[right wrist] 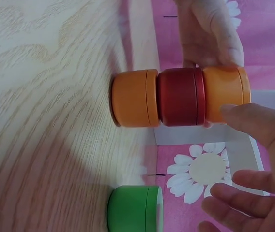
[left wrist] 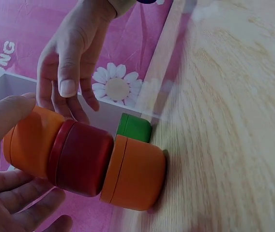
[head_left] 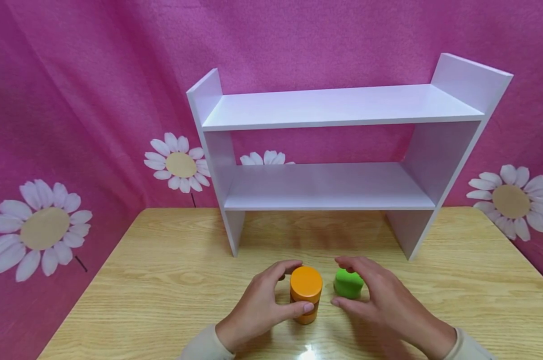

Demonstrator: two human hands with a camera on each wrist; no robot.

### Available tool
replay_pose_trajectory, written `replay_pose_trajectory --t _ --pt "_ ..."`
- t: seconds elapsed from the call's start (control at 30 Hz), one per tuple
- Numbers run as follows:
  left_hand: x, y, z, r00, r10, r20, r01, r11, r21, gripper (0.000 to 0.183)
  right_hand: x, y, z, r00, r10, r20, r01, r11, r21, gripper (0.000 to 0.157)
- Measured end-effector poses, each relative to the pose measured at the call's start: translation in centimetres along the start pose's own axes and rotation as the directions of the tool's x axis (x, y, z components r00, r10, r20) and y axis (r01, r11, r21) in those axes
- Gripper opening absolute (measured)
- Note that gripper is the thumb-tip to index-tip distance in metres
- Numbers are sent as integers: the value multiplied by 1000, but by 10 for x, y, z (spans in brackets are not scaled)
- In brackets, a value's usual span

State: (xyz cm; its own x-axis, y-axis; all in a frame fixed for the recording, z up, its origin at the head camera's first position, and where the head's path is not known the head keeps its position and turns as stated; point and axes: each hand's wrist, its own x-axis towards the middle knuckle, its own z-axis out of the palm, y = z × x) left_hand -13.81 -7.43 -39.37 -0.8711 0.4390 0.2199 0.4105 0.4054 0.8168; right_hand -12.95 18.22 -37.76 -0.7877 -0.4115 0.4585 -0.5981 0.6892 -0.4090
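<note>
We see a left hand grasping the top of a stack of canisters, and a right hand poised round a green canister.
Our left fingers curve about the upper orange canister, thumb on one side and the others opposite; beneath it we find a red canister, and below that a lower orange canister standing on the wooden bench, the three upright one on another. Our right fingers are released, spread above the green canister and apart from it; it rests on the bench near the stack, to its right in the head view. Behind both we have a white shelf unit on the bench and a pink daisy-print cloth.
</note>
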Motion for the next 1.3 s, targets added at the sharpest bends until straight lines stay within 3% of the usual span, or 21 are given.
replay_pose_trajectory --t 0.43,1.3 --pt "2 3 0 1000 7 1 -7 1000 -16 66 -1 12 2 999 -28 -45 25 998 -62 64" --pt "3 6 -1 998 49 -34 -50 998 -32 57 -4 31 8 992 117 37 -116 993 -36 62"
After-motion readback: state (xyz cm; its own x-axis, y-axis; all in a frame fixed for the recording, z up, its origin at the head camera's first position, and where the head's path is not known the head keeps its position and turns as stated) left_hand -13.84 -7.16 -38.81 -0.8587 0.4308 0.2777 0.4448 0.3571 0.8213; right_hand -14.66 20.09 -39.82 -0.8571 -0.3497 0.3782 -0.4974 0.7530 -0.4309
